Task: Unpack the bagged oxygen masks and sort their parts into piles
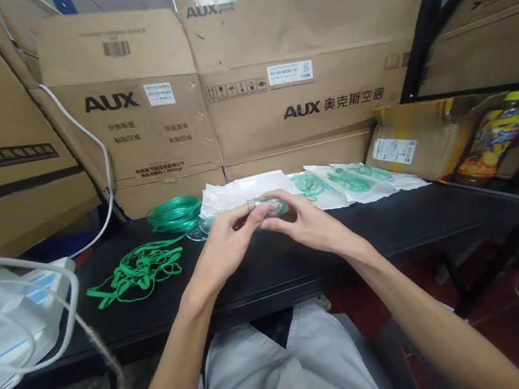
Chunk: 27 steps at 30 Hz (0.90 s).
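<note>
Two bare hands meet over one black table [404, 218], both on one small, clear, green-tinted piece [279, 206] with a shiny band at its left end. The left hand [231, 234] has its thumb and fingers closed narrowly on the banded end; the right hand [306, 217] curves around the other end, thumb below and fingers above, in a loose, narrow pinch. The piece is above the table's middle, in front of the white packaging; the fingers partly hide its shape. Just beyond the left hand lie clear plastic parts [198, 231], too overlapped to count. To their left sits one coil of green tubing [175, 215], and nearer the person is one tangle of green straps [141, 270]. Behind the hands lies white packaging [244, 191], its layers not countable; to its right, at least three white packets [352, 182] show green tubing. Farther right are one small carton [410, 139] with one white label and one yellow-capped bottle [495, 136]. Two large AUX cardboard panels [313, 30] stand along the back, each with one white label. At the far left, one white device [19, 315] with blue stripes sits beneath several pale cables [104, 152].
</note>
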Tool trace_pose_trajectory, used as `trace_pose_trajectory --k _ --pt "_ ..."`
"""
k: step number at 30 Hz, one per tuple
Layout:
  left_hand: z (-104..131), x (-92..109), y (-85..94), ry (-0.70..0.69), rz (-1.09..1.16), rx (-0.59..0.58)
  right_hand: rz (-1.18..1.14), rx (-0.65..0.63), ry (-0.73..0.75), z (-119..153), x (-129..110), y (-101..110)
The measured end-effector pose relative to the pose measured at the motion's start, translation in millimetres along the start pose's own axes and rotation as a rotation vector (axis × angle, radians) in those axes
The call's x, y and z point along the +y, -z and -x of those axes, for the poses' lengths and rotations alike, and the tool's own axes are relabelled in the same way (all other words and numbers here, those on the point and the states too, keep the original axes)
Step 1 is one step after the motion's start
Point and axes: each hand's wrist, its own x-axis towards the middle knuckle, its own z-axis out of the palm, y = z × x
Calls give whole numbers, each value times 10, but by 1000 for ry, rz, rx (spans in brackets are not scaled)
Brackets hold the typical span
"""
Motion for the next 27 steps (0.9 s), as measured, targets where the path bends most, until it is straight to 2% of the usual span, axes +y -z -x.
trace_pose_trajectory --k 4,7,12,14,22,27 --pt "-9 8 96 -65 -50 -72 -182 -90 -85 -15 -25 41" --pt "-1 15 165 -29 -69 -111 -245 -82 -103 -23 -46 46" --pt "35 -25 213 128 341 -171 -219 -73 -110 -20 -54 61" --pt "40 -58 215 151 416 -162 -190 -62 -128 -13 -56 67" --pt "25 -87 206 104 213 -144 -91 3 -144 -9 30 68" --pt "23 -101 222 85 181 -161 -167 -30 -95 -29 61 38"
